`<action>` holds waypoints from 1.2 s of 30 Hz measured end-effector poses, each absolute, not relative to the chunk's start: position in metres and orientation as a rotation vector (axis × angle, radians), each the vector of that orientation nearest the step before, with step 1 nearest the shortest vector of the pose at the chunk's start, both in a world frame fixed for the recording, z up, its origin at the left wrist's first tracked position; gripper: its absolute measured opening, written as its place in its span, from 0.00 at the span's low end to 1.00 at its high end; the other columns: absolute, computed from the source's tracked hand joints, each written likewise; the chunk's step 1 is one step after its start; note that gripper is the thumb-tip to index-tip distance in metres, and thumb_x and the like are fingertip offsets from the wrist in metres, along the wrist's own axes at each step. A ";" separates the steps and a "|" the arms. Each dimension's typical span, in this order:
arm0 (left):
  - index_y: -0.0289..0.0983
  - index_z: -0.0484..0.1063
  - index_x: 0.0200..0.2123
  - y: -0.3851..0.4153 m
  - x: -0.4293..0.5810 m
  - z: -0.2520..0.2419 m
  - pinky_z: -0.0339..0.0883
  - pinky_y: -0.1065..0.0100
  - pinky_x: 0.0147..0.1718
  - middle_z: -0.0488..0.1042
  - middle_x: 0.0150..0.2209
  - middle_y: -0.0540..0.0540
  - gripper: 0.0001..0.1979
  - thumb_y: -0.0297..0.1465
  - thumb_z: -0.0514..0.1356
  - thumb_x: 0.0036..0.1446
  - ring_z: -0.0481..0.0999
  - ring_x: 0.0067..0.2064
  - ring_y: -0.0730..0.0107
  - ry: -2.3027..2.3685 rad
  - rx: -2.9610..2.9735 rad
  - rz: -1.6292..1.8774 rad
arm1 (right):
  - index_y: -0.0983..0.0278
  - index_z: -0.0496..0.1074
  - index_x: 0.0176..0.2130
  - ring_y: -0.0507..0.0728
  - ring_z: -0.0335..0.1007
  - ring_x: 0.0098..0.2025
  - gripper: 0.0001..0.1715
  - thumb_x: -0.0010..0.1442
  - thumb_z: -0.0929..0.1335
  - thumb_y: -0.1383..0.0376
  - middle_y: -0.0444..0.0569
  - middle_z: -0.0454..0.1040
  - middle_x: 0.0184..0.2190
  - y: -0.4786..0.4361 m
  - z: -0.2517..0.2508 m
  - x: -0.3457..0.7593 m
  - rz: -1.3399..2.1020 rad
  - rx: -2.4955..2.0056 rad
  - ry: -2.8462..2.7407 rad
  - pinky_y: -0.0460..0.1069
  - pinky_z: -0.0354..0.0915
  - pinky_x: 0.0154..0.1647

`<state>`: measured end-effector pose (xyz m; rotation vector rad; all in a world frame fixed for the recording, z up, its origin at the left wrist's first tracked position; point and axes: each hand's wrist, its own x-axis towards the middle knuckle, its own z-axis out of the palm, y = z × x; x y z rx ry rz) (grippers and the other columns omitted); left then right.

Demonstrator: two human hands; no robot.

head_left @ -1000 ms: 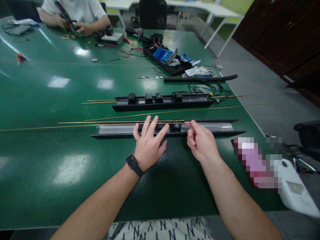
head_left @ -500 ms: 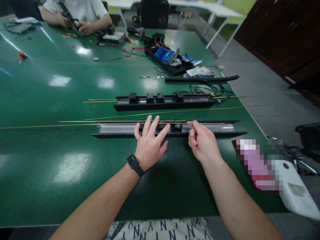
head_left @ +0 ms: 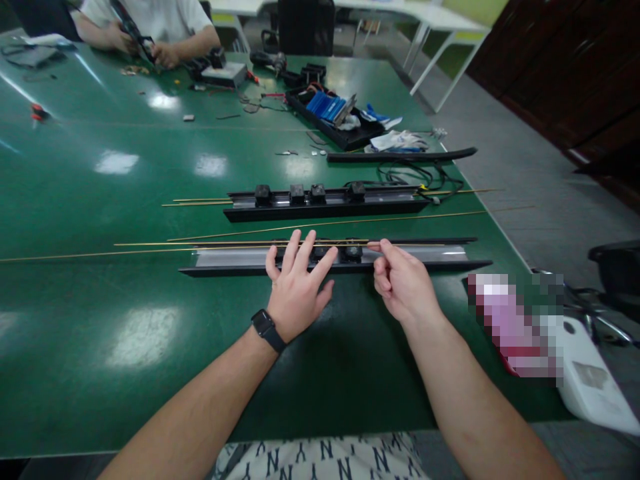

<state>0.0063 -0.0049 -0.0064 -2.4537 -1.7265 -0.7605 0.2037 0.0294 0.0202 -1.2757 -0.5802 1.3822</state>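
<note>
My left hand spreads its fingers over the nearer black channel, fingertips at two thin brass-coloured rods lying lengthwise above it. Black blocks, one of them this block, sit inside the channel, partly covered by my hand. My right hand pinches the longer brass rod between thumb and index finger, over the right half of the channel. The other brass rod ends close to those fingertips. Whether my left fingers press on the rods or just hover, I cannot tell.
Beyond lies a second black channel with several blocks and rods. A loose rod lies between the channels. Behind are a black strip, cables and a parts tray. Across the table a person handles a tool.
Both hands keep nearly the same pose over the channel. The whole view has shifted slightly. Across the table, the person's hands still hold the tool.
</note>
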 end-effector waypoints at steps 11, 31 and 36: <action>0.50 0.71 0.66 -0.004 0.006 -0.007 0.40 0.32 0.69 0.58 0.75 0.36 0.28 0.39 0.65 0.63 0.52 0.77 0.40 -1.728 -2.455 -0.763 | 0.65 0.76 0.38 0.45 0.50 0.11 0.18 0.59 0.77 0.54 0.37 0.65 0.16 0.028 0.020 0.200 1.409 -1.264 -0.615 0.40 0.44 0.08; 0.50 0.70 0.66 -0.005 0.006 -0.006 0.39 0.33 0.69 0.58 0.75 0.37 0.27 0.39 0.64 0.64 0.52 0.77 0.41 -1.731 -2.453 -0.752 | 0.66 0.77 0.38 0.45 0.50 0.11 0.13 0.61 0.76 0.58 0.38 0.66 0.16 0.029 0.021 0.201 1.360 -1.257 -0.571 0.40 0.44 0.08; 0.50 0.70 0.66 -0.005 0.006 -0.008 0.39 0.33 0.69 0.58 0.75 0.36 0.28 0.39 0.65 0.64 0.52 0.77 0.40 -1.721 -2.449 -0.767 | 0.67 0.78 0.38 0.45 0.50 0.11 0.15 0.61 0.76 0.57 0.38 0.66 0.16 0.028 0.020 0.200 1.399 -1.266 -0.603 0.40 0.44 0.08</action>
